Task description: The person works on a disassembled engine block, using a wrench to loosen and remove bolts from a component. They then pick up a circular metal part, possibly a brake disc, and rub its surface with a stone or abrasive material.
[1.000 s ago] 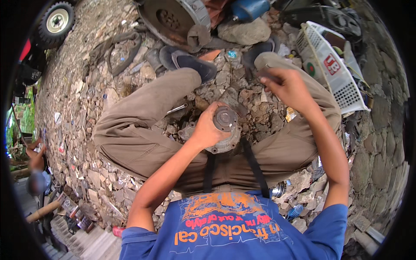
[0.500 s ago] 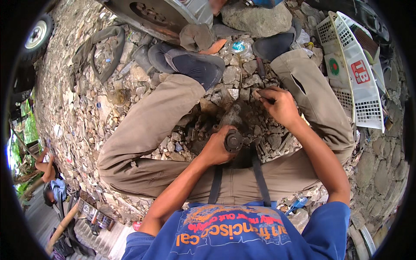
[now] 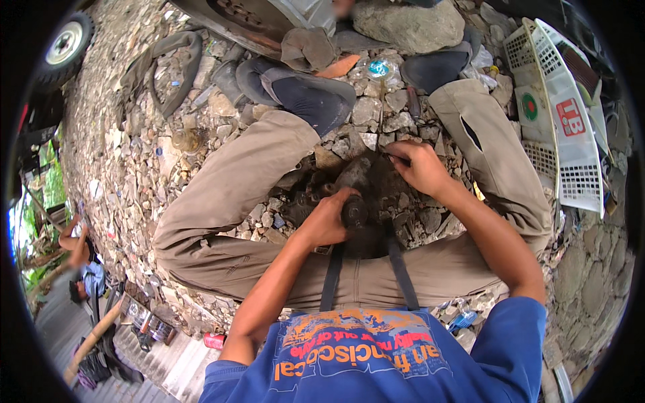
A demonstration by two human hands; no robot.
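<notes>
I sit cross-legged on stones, a dark, greasy metal housing (image 3: 363,171) with a round raised hub (image 3: 355,213) between my legs. My left hand (image 3: 322,221) is closed around the hub, its thumb along the top. Just to the upper right, my right hand (image 3: 422,173) has its fingers curled in a pinch on a small dark piece (image 3: 390,153), which is too shadowed to identify, beside the housing's far end. The lower part of the housing is lost in shadow.
Beyond my feet lie a large metal casing (image 3: 242,23), a rock (image 3: 410,27) and a black looped strip (image 3: 161,80). A white plastic crate (image 3: 578,181) is at right. A wheel (image 3: 67,43) stands upper left; another person (image 3: 80,245) is at far left.
My right hand has come down and leftward toward the housing. The housing, pale and face-on a second ago, now looks dark with a longer body showing. My view has shifted slightly.
</notes>
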